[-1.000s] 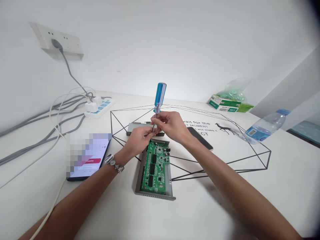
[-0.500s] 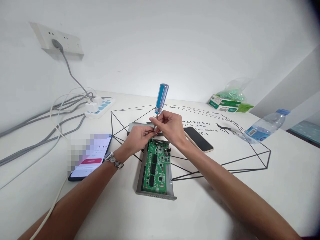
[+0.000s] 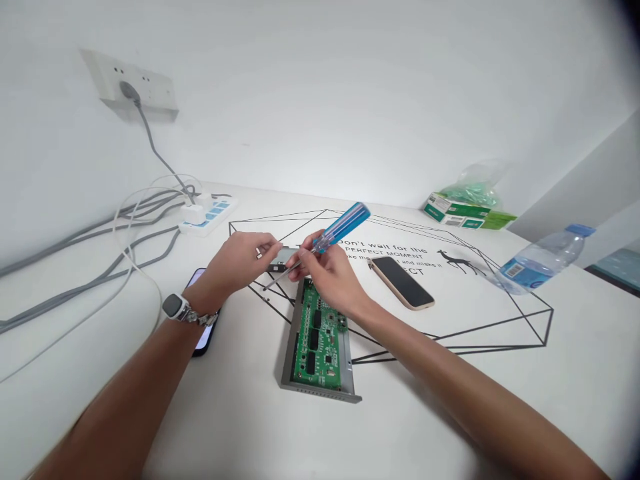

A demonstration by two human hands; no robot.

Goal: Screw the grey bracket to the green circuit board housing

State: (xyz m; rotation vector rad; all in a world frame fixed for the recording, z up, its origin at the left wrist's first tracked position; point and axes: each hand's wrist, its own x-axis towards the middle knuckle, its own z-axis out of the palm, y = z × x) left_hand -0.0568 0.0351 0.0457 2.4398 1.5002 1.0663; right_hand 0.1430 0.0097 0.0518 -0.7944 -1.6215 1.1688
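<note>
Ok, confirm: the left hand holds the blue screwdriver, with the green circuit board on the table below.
Wrong hand: the head view shows the right hand holding the blue screwdriver, not the left hand. The green circuit board does lie on the table below.

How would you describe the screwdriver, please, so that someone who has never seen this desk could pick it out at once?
On the white desk, find the green circuit board in its grey metal tray. Just above it, the right hand holds a tilted screwdriver, the only tool in view, recognisable by its translucent blue handle and thin metal shaft.
</note>
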